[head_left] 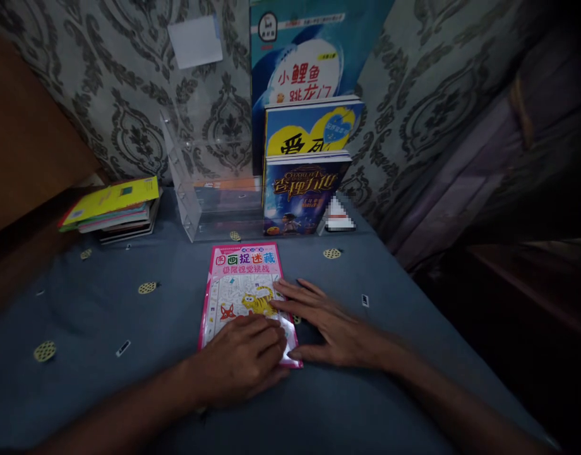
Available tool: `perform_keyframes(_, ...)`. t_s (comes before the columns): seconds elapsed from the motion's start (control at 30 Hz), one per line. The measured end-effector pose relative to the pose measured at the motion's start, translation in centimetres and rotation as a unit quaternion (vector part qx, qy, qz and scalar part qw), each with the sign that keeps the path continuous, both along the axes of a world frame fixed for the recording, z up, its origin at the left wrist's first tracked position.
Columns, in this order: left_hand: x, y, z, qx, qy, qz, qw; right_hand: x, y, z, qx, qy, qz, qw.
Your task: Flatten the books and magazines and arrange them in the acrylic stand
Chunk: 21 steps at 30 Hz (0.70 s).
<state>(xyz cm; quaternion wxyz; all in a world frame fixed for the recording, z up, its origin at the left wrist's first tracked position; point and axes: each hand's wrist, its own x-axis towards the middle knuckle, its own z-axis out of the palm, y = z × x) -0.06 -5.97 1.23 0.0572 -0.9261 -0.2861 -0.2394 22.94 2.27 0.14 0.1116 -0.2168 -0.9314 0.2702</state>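
Note:
A pink-bordered picture book (243, 284) with a cartoon tiger and fox on its cover lies flat on the cloth-covered table. My left hand (245, 357) rests over its lower part with the fingers curled in; what they hold, if anything, is hidden. My right hand (326, 325) reaches in from the right, its fingers stretched out and apart, with the tips on the book's right edge. A bright patch of glare shows on the cover between both hands.
Behind the book stands a clear acrylic rack (184, 180) with several upright books, the front one a dark blue book (302, 196). A stack of thin books (115, 205) lies at the back left. Patterned wallpaper (215, 114) covers the wall; the table's edge runs along the right.

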Motion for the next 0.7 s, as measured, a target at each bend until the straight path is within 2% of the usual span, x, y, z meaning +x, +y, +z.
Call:
perform_keyframes(0.3, -0.9, 0.9, 0.2, 0.014, 0.036, 0.028, 0.999, -0.5, -1.3, 0.8, 0.007, -0.014, -0.016, 1.000)
perform_keyframes(0.47, -2.4, 2.0, 0.7, -0.008, 0.080, 0.096, 0.992, -1.3, -2.9, 1.5, 0.003, -0.007, -0.029, 1.000)
perform_keyframes(0.7, -4.1, 2.8, 1.6, -0.069, 0.080, 0.146, 0.984, -3.8, -4.8, 3.0, -0.033, -0.025, 0.038, 0.998)
